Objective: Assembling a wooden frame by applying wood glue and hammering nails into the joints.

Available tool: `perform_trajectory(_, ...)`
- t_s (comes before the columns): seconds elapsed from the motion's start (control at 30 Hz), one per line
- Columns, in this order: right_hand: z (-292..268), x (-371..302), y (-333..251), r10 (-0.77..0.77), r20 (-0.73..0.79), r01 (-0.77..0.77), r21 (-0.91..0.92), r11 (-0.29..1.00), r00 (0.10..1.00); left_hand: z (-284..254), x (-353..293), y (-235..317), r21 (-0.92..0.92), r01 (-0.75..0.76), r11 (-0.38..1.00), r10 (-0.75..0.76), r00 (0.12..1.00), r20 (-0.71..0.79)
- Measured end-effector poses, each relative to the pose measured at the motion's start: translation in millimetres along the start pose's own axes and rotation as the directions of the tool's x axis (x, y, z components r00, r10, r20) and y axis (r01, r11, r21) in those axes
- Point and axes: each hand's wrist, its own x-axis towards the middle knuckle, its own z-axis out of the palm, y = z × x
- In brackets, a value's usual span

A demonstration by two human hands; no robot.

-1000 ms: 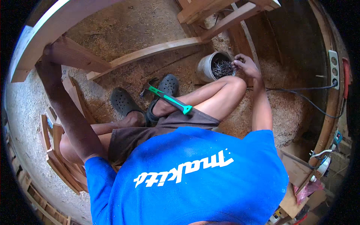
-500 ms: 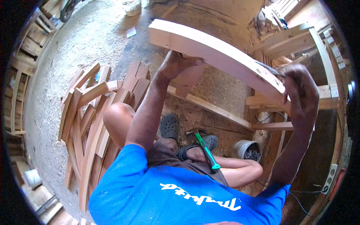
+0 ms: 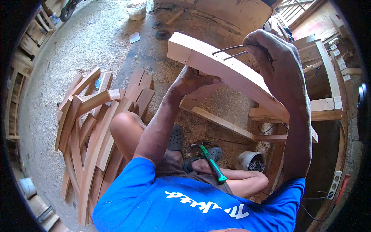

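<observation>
A pale curved wooden piece (image 3: 235, 77) is raised in front of me. My left hand (image 3: 195, 80) is closed round its lower side near the left end, thumb along the near face. Above the piece, my right hand (image 3: 276, 58) pinches two long nails (image 3: 228, 49), which point left over the upper edge. Whether their tips touch the wood I cannot tell. A claw hammer (image 3: 211, 161) with a green and black handle lies across my lap, its head by my shoe.
A pile of curved wooden pieces (image 3: 91, 139) lies on the floor at my left. A white bucket (image 3: 243, 159) holding many nails stands right of my leg. Wooden framing (image 3: 328, 110) rises at the right. A power strip (image 3: 334, 185) with a cable sits at the lower right.
My right hand has moved left from the piece's right end to above its middle, and the nails now show in its fingers. The wooden piece has shifted slightly right and down.
</observation>
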Motion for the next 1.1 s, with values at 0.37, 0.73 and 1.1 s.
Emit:
perform_trajectory(0.37, 8.4, -3.8, 2.1, -0.033, -0.076, 0.04, 0.085, 0.996, 0.997, -0.4, 1.5, -4.2, -0.151, 0.006, 0.989, 0.003, 0.998, 0.058)
perform_trajectory(0.73, 6.7, 4.2, 9.8, -0.062, -0.024, 0.063, 0.044, 0.997, 0.998, -2.6, 2.1, -10.2, -0.082, 0.018, 0.996, -0.016, 0.999, 0.032)
perform_trajectory(1.1, 10.4, 40.1, 14.6, -0.245, 0.063, 0.23, 0.186, 0.955, 0.968, -1.7, 5.0, -9.8, -0.244, -0.02, 0.969, 0.044, 0.994, 0.096)
